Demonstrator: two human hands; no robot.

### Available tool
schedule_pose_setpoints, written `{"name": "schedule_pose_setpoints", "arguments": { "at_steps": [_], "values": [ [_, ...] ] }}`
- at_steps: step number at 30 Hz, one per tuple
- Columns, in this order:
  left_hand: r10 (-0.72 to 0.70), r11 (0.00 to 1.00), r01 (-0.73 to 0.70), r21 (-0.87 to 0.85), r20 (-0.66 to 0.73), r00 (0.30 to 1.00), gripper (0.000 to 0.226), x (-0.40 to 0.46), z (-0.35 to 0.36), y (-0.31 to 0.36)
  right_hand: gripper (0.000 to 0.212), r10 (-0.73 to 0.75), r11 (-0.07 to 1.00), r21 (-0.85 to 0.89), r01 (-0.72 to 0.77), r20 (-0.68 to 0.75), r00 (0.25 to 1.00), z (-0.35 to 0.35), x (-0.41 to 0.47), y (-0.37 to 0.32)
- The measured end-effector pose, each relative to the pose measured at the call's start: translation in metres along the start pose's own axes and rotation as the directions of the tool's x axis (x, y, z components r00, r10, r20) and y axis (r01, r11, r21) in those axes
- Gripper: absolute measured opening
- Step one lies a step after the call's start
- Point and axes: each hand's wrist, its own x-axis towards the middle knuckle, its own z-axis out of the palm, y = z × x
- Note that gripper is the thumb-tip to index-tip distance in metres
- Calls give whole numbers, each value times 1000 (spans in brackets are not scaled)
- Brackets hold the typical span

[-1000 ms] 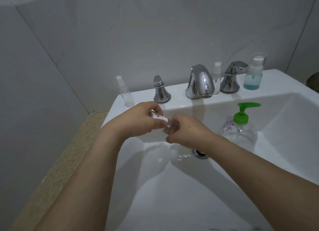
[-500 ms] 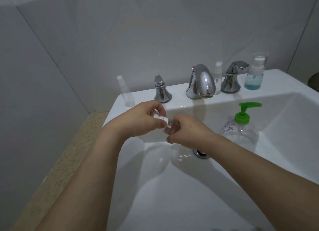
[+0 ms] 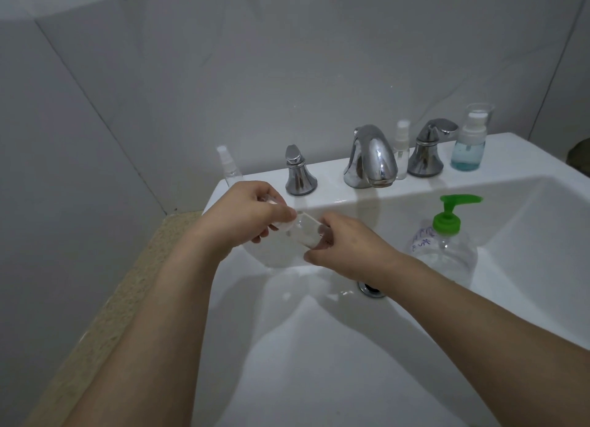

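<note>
Your two forearms reach in over the near edge of a white sink [image 3: 319, 362]; its wide, smooth slope spreads beneath them, with room to either side. A speckled counter [image 3: 111, 299] runs along the sink's left edge; a grey tiled wall stands close beyond it, so the left side is the tighter one.

Your hands meet in the air above the left half of the basin, off its floor. The left hand [image 3: 245, 216] comes in knuckles up, its fingers curled and pinching one end of a small clear bottle [image 3: 305, 232]; the right hand [image 3: 348, 244] curls round the other end. The bottle lies tilted between them, near the sink's back left corner.

Just past your right wrist the drain [image 3: 372, 289] sits in the basin floor. To its right a pump bottle [image 3: 447, 244] with a green top stands in the basin, near your right forearm but apart from it.

Along the back ledge, left to right: a thin spray bottle [image 3: 228, 166] just behind your left hand; a chrome left handle [image 3: 298, 173]; the spout [image 3: 372, 157]; a small spray bottle [image 3: 401, 149]; the right handle [image 3: 427, 149]; a blue-liquid bottle [image 3: 469, 142] by the back right corner.
</note>
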Motion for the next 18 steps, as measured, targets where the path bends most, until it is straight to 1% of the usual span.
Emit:
{"name": "schedule_pose_setpoints", "arguments": {
  "at_steps": [3,5,7,9,11,13,16,18],
  "values": [
    [-48,998,48,-31,19,999,34,1,2,0,26,-16,1000,-1,16,11,1000,1,0,0],
    [-77,996,78,-48,29,997,39,1,3,-1,26,-21,1000,-3,21,1,1000,1,0,0],
    [-68,995,71,-66,38,997,33,1,4,-2,26,-18,1000,0,18,-6,1000,1,1,0],
    [-16,994,24,-105,68,998,25,1,4,-3,28,-12,1000,-5,12,4,1000,1,2,1],
    [28,992,-14,-123,111,993,29,1,2,-3,31,-8,1000,-5,8,17,1000,1,3,1],
    [17,996,-7,-94,114,993,30,2,1,-4,31,-9,1000,6,9,20,1000,2,3,0],
    [-47,999,48,-14,73,996,28,4,3,-7,28,-14,1000,13,14,23,1000,1,3,-1],
    [-23,1000,24,-18,72,997,29,4,4,-8,27,-2,999,32,0,49,999,0,3,0]
  ]
}}
